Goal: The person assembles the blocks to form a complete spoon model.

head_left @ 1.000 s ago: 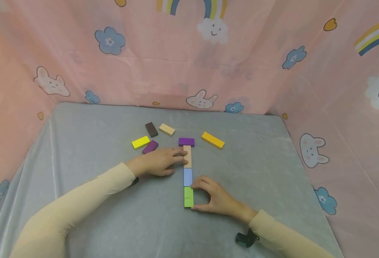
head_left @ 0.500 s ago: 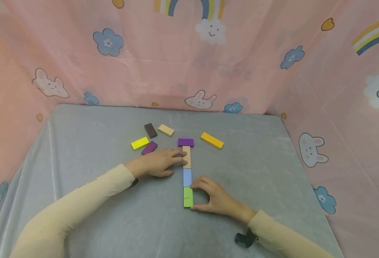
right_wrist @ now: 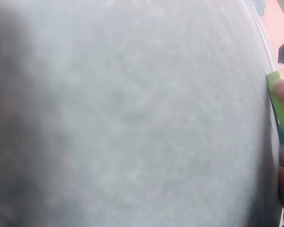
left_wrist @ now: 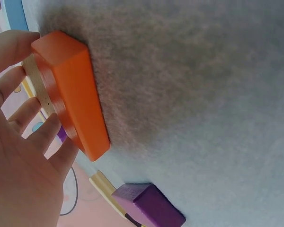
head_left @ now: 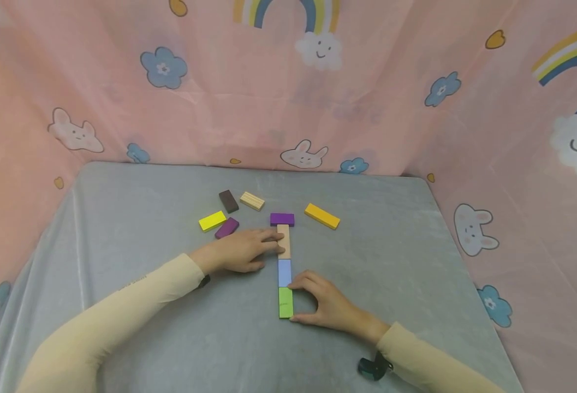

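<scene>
In the head view, several blocks form a line: purple block point(head_left: 282, 220) across the far end, pale wood block point(head_left: 284, 240), blue block point(head_left: 285, 273) and green block point(head_left: 285, 303). My left hand point(head_left: 241, 250) reaches from the left, two fingertips resting on the pale wood block. An orange block point(left_wrist: 75, 97) sits beneath that hand in the left wrist view, close to its thumb and fingers; the head view hides it. My right hand point(head_left: 331, 304) pinches the green block lengthwise from its right side, thumb at the near corner and fingers by the blue block.
Left of the line lie a yellow block point(head_left: 212, 221), another purple block point(head_left: 227, 228), a dark brown block point(head_left: 228, 201) and a striped wood block point(head_left: 252, 201). A long orange-yellow block point(head_left: 322, 216) lies to the right. Grey cloth point(head_left: 391, 245) covers the table; pink curtains point(head_left: 209, 109) surround it.
Both hands keep their places at the block line. Only the head view has shifted slightly.
</scene>
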Demonstrator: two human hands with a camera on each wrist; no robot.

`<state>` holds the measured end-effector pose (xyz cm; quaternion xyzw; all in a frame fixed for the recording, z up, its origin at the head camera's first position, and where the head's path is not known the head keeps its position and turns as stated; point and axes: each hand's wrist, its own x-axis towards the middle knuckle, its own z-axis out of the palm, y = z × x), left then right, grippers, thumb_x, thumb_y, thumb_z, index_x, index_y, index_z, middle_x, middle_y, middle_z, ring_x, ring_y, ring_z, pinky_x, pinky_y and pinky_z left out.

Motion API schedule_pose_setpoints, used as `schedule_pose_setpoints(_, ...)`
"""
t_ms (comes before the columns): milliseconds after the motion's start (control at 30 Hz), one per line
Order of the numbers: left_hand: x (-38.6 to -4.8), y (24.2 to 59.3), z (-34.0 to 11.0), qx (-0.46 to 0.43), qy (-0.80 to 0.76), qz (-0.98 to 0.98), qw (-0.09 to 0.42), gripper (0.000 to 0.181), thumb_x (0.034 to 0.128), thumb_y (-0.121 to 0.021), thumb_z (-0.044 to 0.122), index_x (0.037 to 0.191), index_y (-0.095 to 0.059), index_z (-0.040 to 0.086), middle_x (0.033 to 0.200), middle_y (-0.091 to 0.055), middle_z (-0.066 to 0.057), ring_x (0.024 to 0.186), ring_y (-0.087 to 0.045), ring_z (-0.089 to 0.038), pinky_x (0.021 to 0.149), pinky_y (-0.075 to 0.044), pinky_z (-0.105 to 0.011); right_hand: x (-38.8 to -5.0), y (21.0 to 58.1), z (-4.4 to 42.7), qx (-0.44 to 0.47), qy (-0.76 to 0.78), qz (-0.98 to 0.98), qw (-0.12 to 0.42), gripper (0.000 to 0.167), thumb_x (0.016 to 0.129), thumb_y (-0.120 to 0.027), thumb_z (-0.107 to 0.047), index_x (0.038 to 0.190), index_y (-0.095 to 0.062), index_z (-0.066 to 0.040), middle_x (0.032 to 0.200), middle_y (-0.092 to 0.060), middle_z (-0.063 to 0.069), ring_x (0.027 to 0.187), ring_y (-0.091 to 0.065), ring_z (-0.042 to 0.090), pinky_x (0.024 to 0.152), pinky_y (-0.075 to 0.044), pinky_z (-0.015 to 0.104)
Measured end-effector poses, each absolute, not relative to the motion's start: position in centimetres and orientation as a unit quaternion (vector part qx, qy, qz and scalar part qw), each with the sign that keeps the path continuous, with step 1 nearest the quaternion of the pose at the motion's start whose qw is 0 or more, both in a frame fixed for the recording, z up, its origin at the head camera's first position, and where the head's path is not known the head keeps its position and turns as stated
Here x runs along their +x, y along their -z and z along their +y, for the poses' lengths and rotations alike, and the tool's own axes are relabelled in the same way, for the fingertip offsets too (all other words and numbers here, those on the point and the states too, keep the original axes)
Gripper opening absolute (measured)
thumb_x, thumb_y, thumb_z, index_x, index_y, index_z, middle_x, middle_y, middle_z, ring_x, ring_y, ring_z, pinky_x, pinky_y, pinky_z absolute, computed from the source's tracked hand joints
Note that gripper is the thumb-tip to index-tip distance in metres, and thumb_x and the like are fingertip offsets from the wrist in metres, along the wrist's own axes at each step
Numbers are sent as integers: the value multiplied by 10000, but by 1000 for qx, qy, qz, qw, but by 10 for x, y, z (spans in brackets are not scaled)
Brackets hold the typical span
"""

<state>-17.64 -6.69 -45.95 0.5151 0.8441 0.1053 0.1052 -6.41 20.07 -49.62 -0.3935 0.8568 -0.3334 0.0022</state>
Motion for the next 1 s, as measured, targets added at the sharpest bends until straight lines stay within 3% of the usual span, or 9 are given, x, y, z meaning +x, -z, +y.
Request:
schedule_pose_setpoints(433, -176, 461, -67, 505, -105, 849, 118, 501, 952, -620, 232, 1437, -497, 251, 1599, -370, -36, 1469, -387, -256, 1191, -363, -457, -62, 495, 200, -363, 325, 872, 34, 549, 785, -821, -424, 1235, -595, -206, 1202, -585, -115, 1144, -560, 36, 999, -513, 293)
schedule_pose_setpoints(700, -175, 459, -66, 504, -107, 849, 116, 498, 949, -623, 219, 1433, -503, 238, 1599, -371, -47, 1463, -394, -266, 1184, -370, -468, -63, 496, 200, -382, 324, 865, 12, 570, 790, -815, -430, 1243, -583, -174, 1201, -602, -54, 1125, -575, 85, 978, -517, 314)
schedule_pose_setpoints(1000, -175, 459, -66, 504, -107, 849, 117, 494, 947, -624, 211, 1426, -508, 236, 1597, -375, -49, 1461, -398, -265, 1180, -376, -466, -63, 496, 199, -374, 324, 869, 16, 569, 783, -819, -437, 1239, -588, -186, 1189, -603, -83, 1121, -573, 62, 973, -520, 307)
